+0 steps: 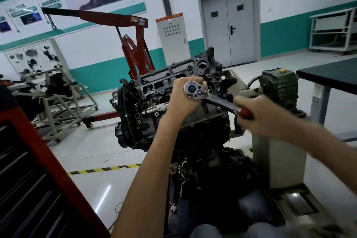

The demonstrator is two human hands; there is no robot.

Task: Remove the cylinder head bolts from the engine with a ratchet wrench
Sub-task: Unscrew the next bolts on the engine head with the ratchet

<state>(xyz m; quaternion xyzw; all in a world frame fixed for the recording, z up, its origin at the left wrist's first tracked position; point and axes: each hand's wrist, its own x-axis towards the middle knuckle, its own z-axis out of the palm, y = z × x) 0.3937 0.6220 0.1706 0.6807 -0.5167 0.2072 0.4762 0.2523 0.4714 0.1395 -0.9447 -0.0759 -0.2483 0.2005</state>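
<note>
Both hands are working one tool: the left hand [183, 100] is curling around the head of the ratchet wrench [212, 96], steadying it over the top of the engine [139, 114], while the right hand [264, 120] is gripping the red handle. The bolt being worked is hiding beneath the wrench head. Doing this well probably means pressing the socket square onto the bolt with the left palm while swinging the handle in short, even strokes. The engine is sitting tilted on a grey stand [278, 156] over a glossy pale floor [92, 152]. A red crane [139, 48], a grey double door [228, 25] and a dark counter [332, 77] are standing behind.
</note>
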